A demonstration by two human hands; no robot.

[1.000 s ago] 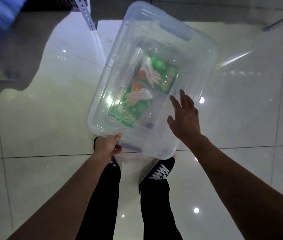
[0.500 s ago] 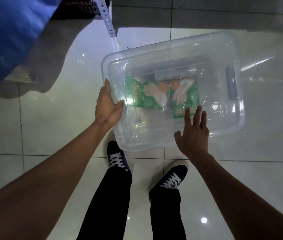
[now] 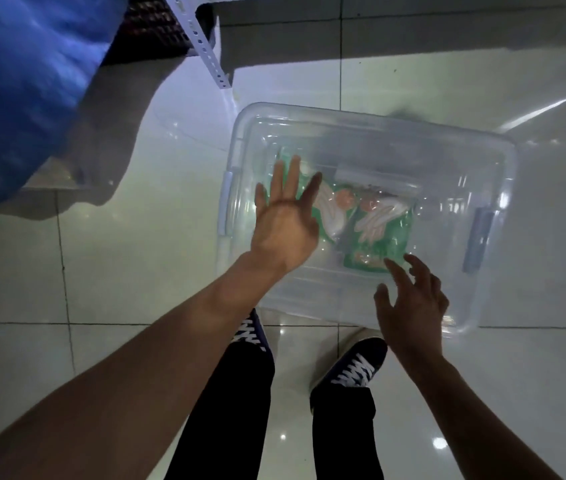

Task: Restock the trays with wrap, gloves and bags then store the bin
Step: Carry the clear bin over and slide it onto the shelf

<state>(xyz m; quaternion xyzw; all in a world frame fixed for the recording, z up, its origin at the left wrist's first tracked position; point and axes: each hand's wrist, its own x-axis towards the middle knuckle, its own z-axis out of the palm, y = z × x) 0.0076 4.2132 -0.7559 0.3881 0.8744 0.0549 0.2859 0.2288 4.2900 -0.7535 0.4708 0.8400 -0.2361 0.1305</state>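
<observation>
A clear plastic bin (image 3: 447,168) with grey latch handles lies on the tiled floor in front of my feet. Green packets of gloves (image 3: 385,230) show through it near the middle. My left hand (image 3: 285,223) is spread flat over the bin's left part, fingers apart, holding nothing. My right hand (image 3: 413,299) hovers over the bin's near edge with loosely spread fingers, also holding nothing. I cannot tell whether either hand touches the plastic.
A white perforated shelf post (image 3: 205,39) stands on the floor beyond the bin's left corner. A blurred blue object (image 3: 14,91) fills the upper left. My dark shoes (image 3: 354,368) stand just before the bin. Glossy floor tiles surround everything.
The bin has turned from a slanted, end-on position to lie crosswise on the floor. My left hand has let go of its rim and now spreads over its left part.
</observation>
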